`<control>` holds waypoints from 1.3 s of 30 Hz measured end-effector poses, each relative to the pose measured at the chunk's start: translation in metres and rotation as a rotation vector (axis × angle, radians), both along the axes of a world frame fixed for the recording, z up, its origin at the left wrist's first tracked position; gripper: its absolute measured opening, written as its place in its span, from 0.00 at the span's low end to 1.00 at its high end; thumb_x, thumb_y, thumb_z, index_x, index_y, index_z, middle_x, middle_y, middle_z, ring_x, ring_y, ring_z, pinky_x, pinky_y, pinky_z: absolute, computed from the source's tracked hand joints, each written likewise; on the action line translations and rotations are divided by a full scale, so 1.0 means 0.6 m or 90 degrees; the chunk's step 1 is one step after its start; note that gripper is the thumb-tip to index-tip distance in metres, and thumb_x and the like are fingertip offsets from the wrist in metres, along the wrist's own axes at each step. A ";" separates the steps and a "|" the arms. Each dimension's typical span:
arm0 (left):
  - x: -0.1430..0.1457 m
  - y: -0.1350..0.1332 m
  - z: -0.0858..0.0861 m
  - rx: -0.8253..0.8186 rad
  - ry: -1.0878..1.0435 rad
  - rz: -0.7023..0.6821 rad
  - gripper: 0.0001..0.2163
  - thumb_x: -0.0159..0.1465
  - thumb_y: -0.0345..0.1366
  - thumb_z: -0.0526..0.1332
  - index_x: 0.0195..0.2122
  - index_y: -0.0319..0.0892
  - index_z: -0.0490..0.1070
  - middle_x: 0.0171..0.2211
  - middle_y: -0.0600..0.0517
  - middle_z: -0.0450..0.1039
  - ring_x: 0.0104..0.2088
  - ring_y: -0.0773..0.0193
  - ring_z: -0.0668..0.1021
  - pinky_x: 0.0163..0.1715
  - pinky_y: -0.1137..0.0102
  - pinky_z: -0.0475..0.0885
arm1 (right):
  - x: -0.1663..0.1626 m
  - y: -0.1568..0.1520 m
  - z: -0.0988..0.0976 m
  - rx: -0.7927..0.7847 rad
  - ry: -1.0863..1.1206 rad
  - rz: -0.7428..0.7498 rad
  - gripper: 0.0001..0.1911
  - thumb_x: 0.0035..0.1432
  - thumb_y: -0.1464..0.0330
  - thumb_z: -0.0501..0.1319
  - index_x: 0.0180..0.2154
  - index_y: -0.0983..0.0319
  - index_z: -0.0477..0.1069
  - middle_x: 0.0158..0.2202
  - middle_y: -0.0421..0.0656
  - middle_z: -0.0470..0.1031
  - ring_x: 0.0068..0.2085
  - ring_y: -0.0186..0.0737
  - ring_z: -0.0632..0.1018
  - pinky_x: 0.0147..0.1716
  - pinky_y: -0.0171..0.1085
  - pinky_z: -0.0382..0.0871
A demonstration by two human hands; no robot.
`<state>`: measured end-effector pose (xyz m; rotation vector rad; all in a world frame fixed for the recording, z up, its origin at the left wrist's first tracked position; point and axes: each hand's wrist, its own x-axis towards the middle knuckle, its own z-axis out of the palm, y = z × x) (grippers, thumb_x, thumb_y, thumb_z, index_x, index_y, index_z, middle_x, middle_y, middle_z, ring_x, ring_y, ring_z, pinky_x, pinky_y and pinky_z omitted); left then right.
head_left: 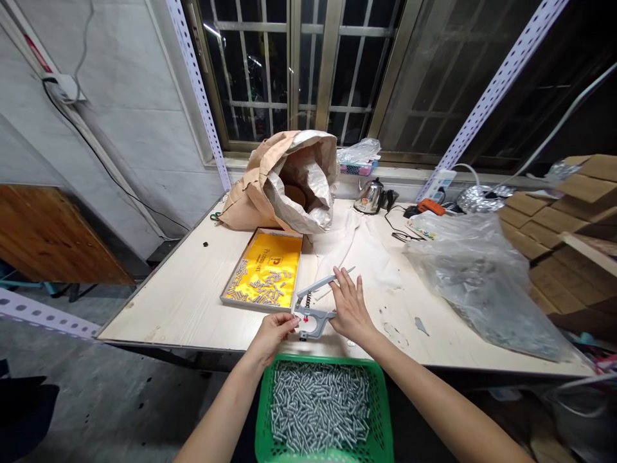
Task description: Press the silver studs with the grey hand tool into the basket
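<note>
A small grey hand press with a raised lever stands near the table's front edge. My left hand is pinched at the press's jaw on its left side, holding something too small to make out. My right hand rests against the press's right side with fingers stretched upward beside the lever. Just left of the press lies a flat box with a yellow lining holding several small metal pieces. Below my hands, off the table's edge, a green basket is full of similar grey metal pieces.
A large open paper sack stands at the table's back. A white cloth lies in the middle, a bulky clear plastic bag at the right, stacked cardboard boxes beyond it. A kettle sits by the window.
</note>
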<state>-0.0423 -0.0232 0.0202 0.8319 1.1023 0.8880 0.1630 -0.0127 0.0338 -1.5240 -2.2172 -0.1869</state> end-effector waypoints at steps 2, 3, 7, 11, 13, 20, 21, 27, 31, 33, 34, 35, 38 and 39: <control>0.000 -0.001 0.001 -0.009 0.030 -0.018 0.14 0.41 0.40 0.71 0.22 0.36 0.72 0.18 0.56 0.69 0.17 0.76 0.63 0.19 0.77 0.53 | -0.003 -0.003 -0.004 -0.002 0.000 0.005 0.35 0.41 0.76 0.56 0.55 0.69 0.55 0.65 0.57 0.42 0.65 0.52 0.40 0.59 0.61 0.33; 0.000 -0.002 0.002 -0.017 0.047 -0.032 0.13 0.41 0.40 0.71 0.22 0.36 0.73 0.17 0.56 0.68 0.17 0.76 0.61 0.19 0.76 0.51 | -0.005 -0.005 -0.005 -0.003 0.001 0.004 0.36 0.40 0.76 0.56 0.55 0.70 0.54 0.65 0.57 0.42 0.65 0.52 0.40 0.59 0.60 0.33; 0.003 -0.005 0.007 -0.032 0.111 -0.075 0.09 0.40 0.37 0.68 0.19 0.37 0.73 0.14 0.56 0.67 0.17 0.73 0.62 0.20 0.75 0.53 | -0.008 -0.011 -0.013 -0.011 0.010 0.010 0.38 0.39 0.77 0.55 0.56 0.70 0.52 0.65 0.57 0.39 0.65 0.53 0.38 0.59 0.62 0.33; 0.004 -0.005 0.011 0.005 0.138 -0.096 0.05 0.40 0.34 0.65 0.17 0.37 0.73 0.16 0.54 0.69 0.20 0.69 0.67 0.25 0.73 0.59 | -0.008 -0.017 -0.020 -0.023 0.026 0.024 0.41 0.37 0.79 0.54 0.57 0.70 0.48 0.65 0.58 0.34 0.65 0.54 0.35 0.58 0.63 0.34; 0.002 -0.004 0.011 0.022 0.143 -0.110 0.05 0.40 0.34 0.65 0.17 0.37 0.74 0.17 0.53 0.71 0.21 0.68 0.68 0.27 0.72 0.60 | -0.008 -0.019 -0.021 -0.028 0.034 0.025 0.42 0.37 0.80 0.54 0.58 0.70 0.47 0.65 0.59 0.33 0.65 0.54 0.34 0.58 0.63 0.34; 0.002 -0.002 0.012 0.028 0.113 -0.120 0.03 0.40 0.32 0.64 0.17 0.37 0.74 0.18 0.53 0.72 0.23 0.67 0.69 0.28 0.72 0.61 | -0.009 -0.024 -0.023 -0.059 0.054 0.026 0.45 0.40 0.80 0.55 0.61 0.70 0.40 0.65 0.58 0.28 0.64 0.54 0.31 0.58 0.64 0.33; 0.003 -0.003 0.012 0.022 0.103 -0.116 0.03 0.40 0.32 0.64 0.17 0.38 0.74 0.18 0.53 0.72 0.23 0.67 0.69 0.27 0.72 0.60 | -0.009 -0.024 -0.024 -0.065 0.059 0.024 0.46 0.40 0.80 0.54 0.61 0.69 0.39 0.65 0.58 0.27 0.64 0.54 0.30 0.58 0.64 0.34; 0.008 -0.011 0.007 -0.058 0.067 -0.055 0.06 0.42 0.35 0.65 0.19 0.37 0.76 0.19 0.52 0.73 0.22 0.69 0.66 0.24 0.74 0.54 | -0.006 -0.019 -0.028 -0.089 0.083 0.001 0.46 0.39 0.79 0.55 0.61 0.69 0.40 0.65 0.57 0.25 0.64 0.53 0.30 0.58 0.63 0.33; 0.013 -0.017 0.009 -0.091 0.045 0.000 0.08 0.41 0.37 0.66 0.22 0.38 0.77 0.24 0.51 0.75 0.26 0.68 0.67 0.27 0.73 0.56 | -0.007 -0.017 -0.023 -0.088 0.084 -0.011 0.45 0.38 0.79 0.55 0.60 0.69 0.42 0.65 0.57 0.26 0.64 0.53 0.30 0.58 0.62 0.31; 0.016 -0.020 0.011 -0.089 0.044 0.012 0.09 0.42 0.37 0.66 0.23 0.38 0.77 0.24 0.51 0.75 0.27 0.67 0.67 0.28 0.73 0.56 | -0.008 -0.017 -0.023 -0.089 0.086 -0.019 0.44 0.38 0.79 0.54 0.60 0.70 0.43 0.65 0.57 0.26 0.64 0.53 0.30 0.58 0.62 0.31; 0.016 -0.022 0.011 -0.086 0.043 0.013 0.09 0.42 0.37 0.66 0.23 0.38 0.77 0.25 0.51 0.75 0.27 0.67 0.68 0.29 0.72 0.56 | -0.008 -0.017 -0.023 -0.090 0.086 -0.022 0.44 0.38 0.79 0.54 0.60 0.70 0.43 0.65 0.57 0.26 0.64 0.53 0.30 0.58 0.62 0.31; 0.017 -0.023 0.011 -0.080 0.042 0.011 0.09 0.42 0.37 0.66 0.23 0.38 0.77 0.24 0.51 0.75 0.28 0.67 0.68 0.29 0.72 0.57 | -0.009 -0.018 -0.024 -0.090 0.086 -0.024 0.45 0.37 0.80 0.54 0.60 0.70 0.43 0.65 0.57 0.26 0.64 0.53 0.30 0.58 0.63 0.32; 0.018 -0.028 0.009 -0.060 0.037 0.001 0.08 0.44 0.37 0.66 0.23 0.38 0.77 0.25 0.51 0.75 0.29 0.66 0.69 0.30 0.72 0.58 | -0.010 -0.019 -0.027 -0.092 0.087 -0.021 0.47 0.36 0.81 0.52 0.61 0.70 0.41 0.65 0.57 0.26 0.64 0.52 0.30 0.58 0.63 0.33; 0.018 -0.029 0.008 -0.057 0.030 -0.003 0.08 0.44 0.37 0.66 0.23 0.38 0.77 0.25 0.51 0.75 0.29 0.66 0.70 0.30 0.72 0.58 | -0.011 -0.020 -0.027 -0.093 0.089 -0.018 0.47 0.36 0.81 0.52 0.61 0.69 0.40 0.66 0.57 0.26 0.64 0.52 0.30 0.58 0.63 0.33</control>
